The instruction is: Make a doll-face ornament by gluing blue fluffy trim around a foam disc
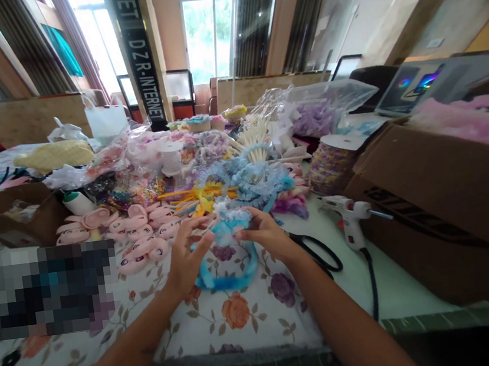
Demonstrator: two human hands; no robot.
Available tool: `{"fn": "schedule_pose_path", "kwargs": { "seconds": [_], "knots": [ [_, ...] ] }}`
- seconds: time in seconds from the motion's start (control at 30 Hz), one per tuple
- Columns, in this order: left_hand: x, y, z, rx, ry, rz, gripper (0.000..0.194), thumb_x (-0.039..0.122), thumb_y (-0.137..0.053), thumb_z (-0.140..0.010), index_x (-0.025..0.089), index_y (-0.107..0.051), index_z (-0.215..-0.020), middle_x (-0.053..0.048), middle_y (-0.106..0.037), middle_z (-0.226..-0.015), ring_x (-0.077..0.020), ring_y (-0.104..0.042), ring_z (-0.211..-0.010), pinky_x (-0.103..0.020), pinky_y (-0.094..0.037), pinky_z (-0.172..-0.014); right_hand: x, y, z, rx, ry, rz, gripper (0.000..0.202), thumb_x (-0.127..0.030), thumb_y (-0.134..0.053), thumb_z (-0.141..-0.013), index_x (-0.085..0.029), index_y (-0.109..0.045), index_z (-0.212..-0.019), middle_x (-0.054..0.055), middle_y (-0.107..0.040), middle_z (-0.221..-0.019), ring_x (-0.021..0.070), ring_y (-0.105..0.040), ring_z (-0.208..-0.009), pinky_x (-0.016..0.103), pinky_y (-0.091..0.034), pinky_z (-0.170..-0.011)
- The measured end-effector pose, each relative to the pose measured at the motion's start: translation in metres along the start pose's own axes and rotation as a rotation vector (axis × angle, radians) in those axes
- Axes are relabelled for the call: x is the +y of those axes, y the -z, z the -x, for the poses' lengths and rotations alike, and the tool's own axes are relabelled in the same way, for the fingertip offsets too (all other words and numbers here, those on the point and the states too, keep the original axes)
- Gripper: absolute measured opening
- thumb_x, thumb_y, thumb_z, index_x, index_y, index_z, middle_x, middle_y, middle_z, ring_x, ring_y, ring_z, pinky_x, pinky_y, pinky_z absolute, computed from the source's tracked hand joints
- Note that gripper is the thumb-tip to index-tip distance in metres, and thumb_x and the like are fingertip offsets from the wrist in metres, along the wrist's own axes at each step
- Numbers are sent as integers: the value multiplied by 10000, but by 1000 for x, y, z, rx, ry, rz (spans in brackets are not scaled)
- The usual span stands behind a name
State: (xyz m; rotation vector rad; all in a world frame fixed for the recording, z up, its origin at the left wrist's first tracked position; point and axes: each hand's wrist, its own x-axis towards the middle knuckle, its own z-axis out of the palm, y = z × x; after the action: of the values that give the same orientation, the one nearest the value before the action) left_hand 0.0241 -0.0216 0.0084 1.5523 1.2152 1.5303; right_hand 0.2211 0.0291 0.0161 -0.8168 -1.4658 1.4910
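Observation:
A blue fluffy headband point(234, 282) with pale blue and white ruffled trim along its far side is held just above the flowered tablecloth, its curved band toward me. My left hand point(188, 255) grips its left side, thumb and fingers curled at the trim. On the right, my right hand point(268, 233) pinches the ruffled part between thumb and fingers. Just beyond my hands sits a pile of light blue ruffled pieces point(262, 181), beside yellow sticks point(201, 197). Pink doll-like pieces with printed eyes point(139, 237) lie left of my left hand.
Black-handled scissors point(320, 254) and a white glue gun point(349, 217) with its cord lie to the right, before a large cardboard box point(435, 213). A spool of multicoloured trim point(331, 163) stands behind them. At left are a smaller box point(16, 214) and a thread cone point(78, 203).

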Motion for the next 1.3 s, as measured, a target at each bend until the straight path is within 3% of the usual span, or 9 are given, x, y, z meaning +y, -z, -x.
{"fn": "schedule_pose_path", "kwargs": {
  "seconds": [0.13, 0.27, 0.63, 0.83, 0.93, 1.03, 1.1, 1.17, 1.3],
  "knots": [
    [-3, -1, -4, -45, 234, 255, 333, 459, -639, -794, 181, -676, -974, -81, -626, -1061, -227, -606, -940, -236, -552, -557, 6, 0, -3, 10, 53, 53, 386, -259, -834, -615, -216, -642, -947, -9, -659, -847, 190, -631, -810, 306, -519, -733],
    [-6, -7, -2, -43, 387, 475, 366, 340, -790, -654, 174, -686, -964, -37, -635, -953, -174, -608, -843, -304, -600, -676, 12, -2, -5, -4, 42, 41, 409, -221, -828, -607, -215, -664, -982, 0, -666, -946, 193, -619, -891, 294, -504, -768],
    [-3, -11, -2, -29, 484, 643, 274, 194, -803, -584, 140, -673, -819, 9, -617, -759, -117, -602, -705, -304, -597, -709, 13, -12, -4, -10, -46, -98, 415, -194, -822, -586, -222, -696, -980, -10, -697, -932, 189, -641, -881, 299, -509, -804],
    [-1, -13, -2, 18, 511, 660, 255, 178, -791, -571, 122, -681, -794, 19, -617, -702, -105, -600, -668, -340, -593, -760, 24, -9, -8, -3, -16, 7, 441, -307, -804, -649, -222, -655, -1056, 33, -694, -1036, 220, -647, -942, 359, -514, -857],
    [-3, -13, -3, 53, 474, 680, 211, 174, -775, -605, 127, -689, -792, 20, -624, -716, -96, -596, -678, -356, -584, -814, 26, -10, -8, 198, 149, 285, 488, -316, -789, -665, -217, -609, -1108, 72, -664, -1090, 240, -632, -971, 387, -522, -836],
    [-6, -14, -5, 162, 413, 677, 221, 183, -763, -627, 139, -696, -833, 6, -649, -822, -108, -613, -746, -379, -570, -866, 22, -17, -3, 477, 507, 640, 227, -258, -688, -773, -209, -624, -985, 71, -669, -953, 222, -630, -885, 381, -524, -789],
    [-6, -16, -7, 250, 384, 647, 257, 194, -758, -633, 146, -691, -878, 0, -651, -891, -122, -623, -794, -394, -557, -893, 18, -25, 2, 490, 770, 830, 90, -180, -620, -822, -206, -636, -907, 63, -666, -859, 207, -624, -827, 367, -523, -767],
    [-2, -20, -8, 298, 366, 613, 284, 208, -746, -645, 147, -680, -915, -16, -650, -960, -146, -631, -856, -404, -543, -915, 16, -32, 7, 396, 956, 947, 135, -116, -598, -828, -198, -647, -923, 70, -670, -840, 201, -616, -814, 352, -525, -759],
    [15, -31, -10, 268, 376, 560, 340, 226, -724, -658, 141, -658, -981, -57, -639, -1078, -195, -620, -982, -397, -527, -930, 13, -38, 10, 406, 1035, 971, 187, -97, -594, -830, -192, -653, -981, 81, -673, -851, 199, -617, -799, 339, -536, -736]
  ]
}}
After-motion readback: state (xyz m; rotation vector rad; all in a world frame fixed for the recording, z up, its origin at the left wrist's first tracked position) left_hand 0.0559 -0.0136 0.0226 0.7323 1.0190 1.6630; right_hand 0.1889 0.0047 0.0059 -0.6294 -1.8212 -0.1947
